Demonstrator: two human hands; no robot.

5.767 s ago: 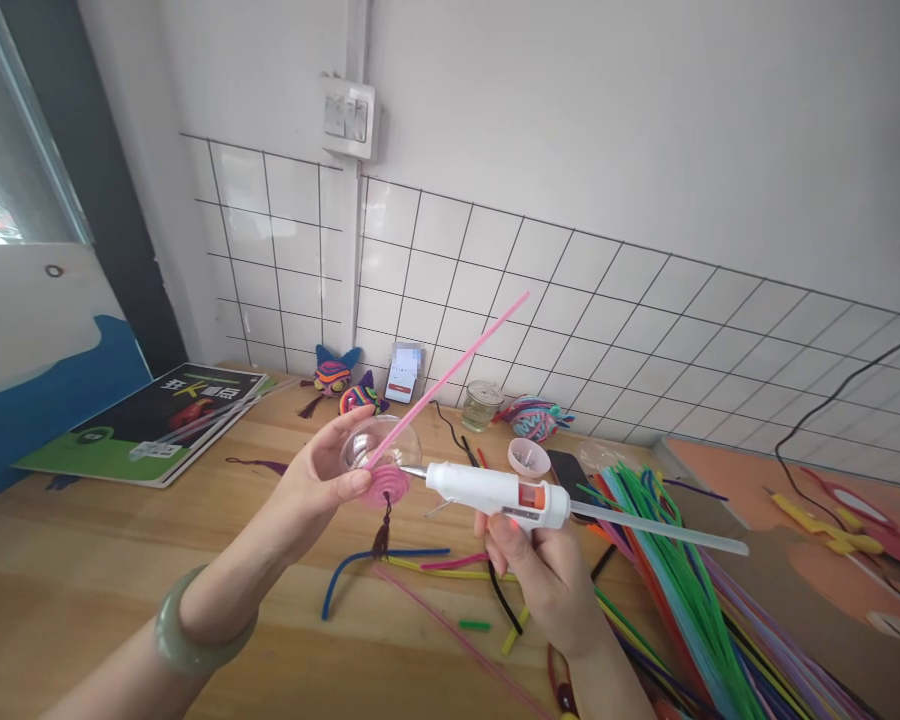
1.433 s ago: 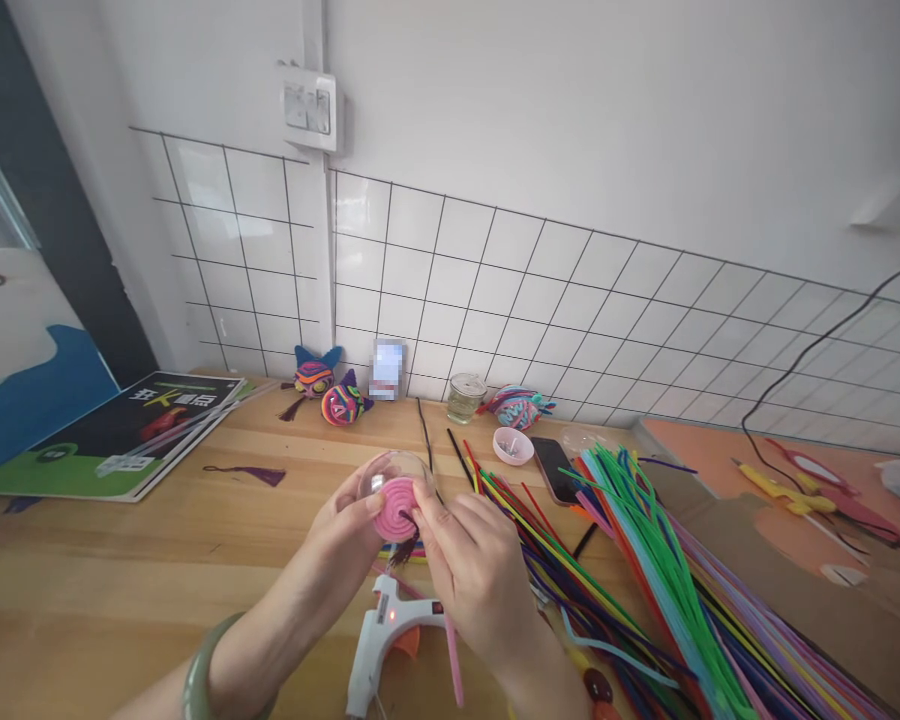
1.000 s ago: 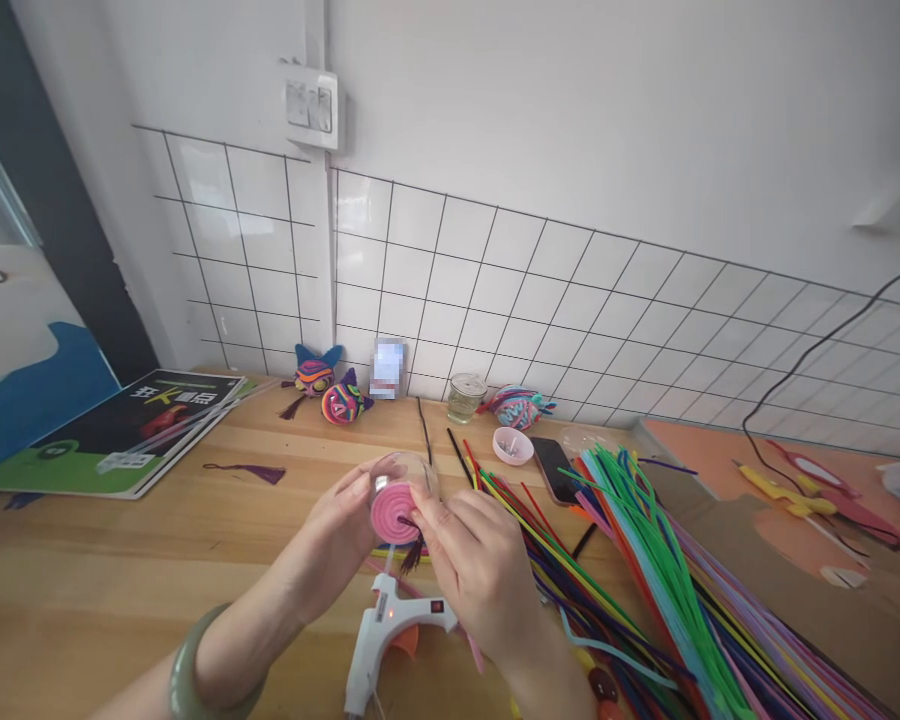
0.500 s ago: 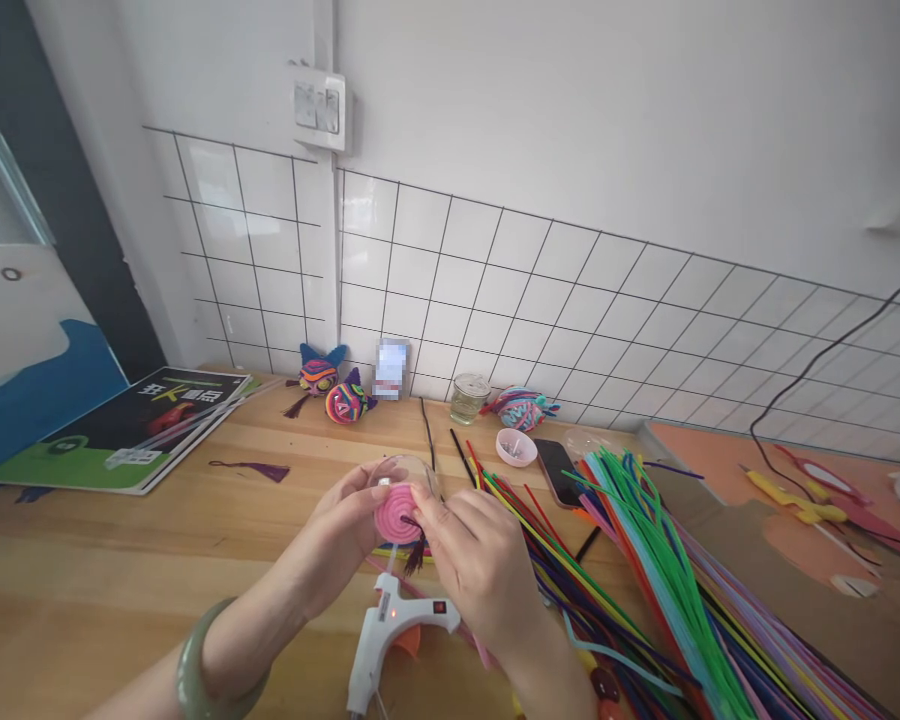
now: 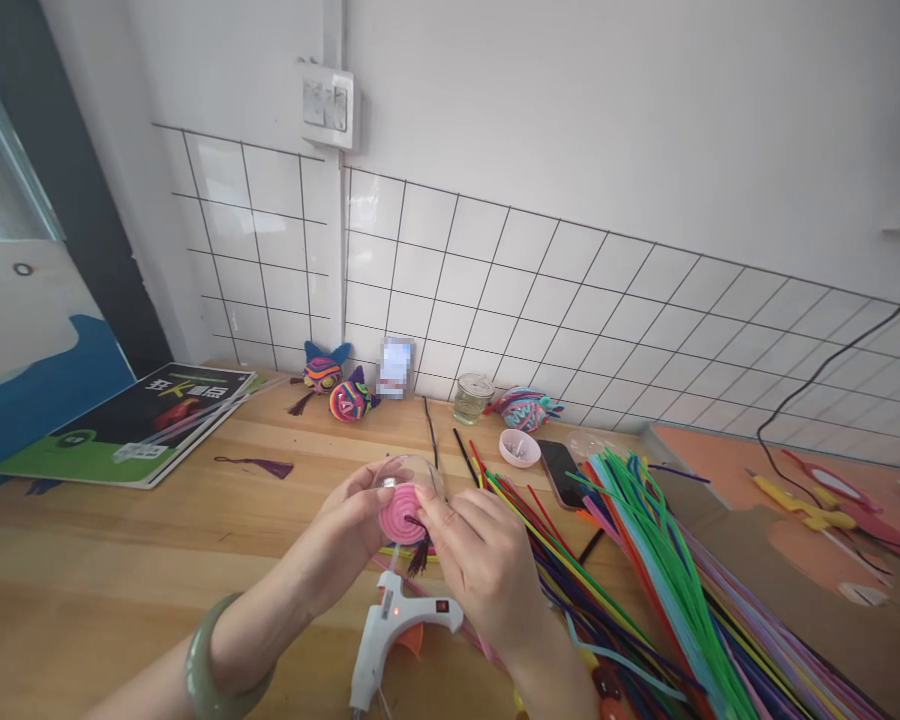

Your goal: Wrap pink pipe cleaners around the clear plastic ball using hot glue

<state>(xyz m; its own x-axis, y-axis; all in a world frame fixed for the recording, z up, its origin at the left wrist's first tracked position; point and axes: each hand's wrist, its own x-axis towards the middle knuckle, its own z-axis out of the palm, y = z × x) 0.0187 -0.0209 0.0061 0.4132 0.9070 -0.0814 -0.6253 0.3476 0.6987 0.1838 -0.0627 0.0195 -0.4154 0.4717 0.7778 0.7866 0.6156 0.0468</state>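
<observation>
Between my two hands is a clear plastic ball with a pink pipe-cleaner spiral on the side facing me. My left hand is closed round the ball's left side, its thumb against the spiral's upper edge. With thumb and fingers bent together, my right hand presses on the spiral's right edge and grips the ball. A dark purple tassel hangs from the spiral's middle. Just below stands a white glue gun with a small red light on. My right fingertips are partly hidden.
Bundles of coloured pipe cleaners spread over the right side, near a black phone and a small pink bowl. Yarn-striped ornaments and a glass jar line the wall. Left lie a purple tassel and a book.
The whole view has shifted slightly, so everything sits a little further right. Both hands keep the same hold on the ball and the pink spiral.
</observation>
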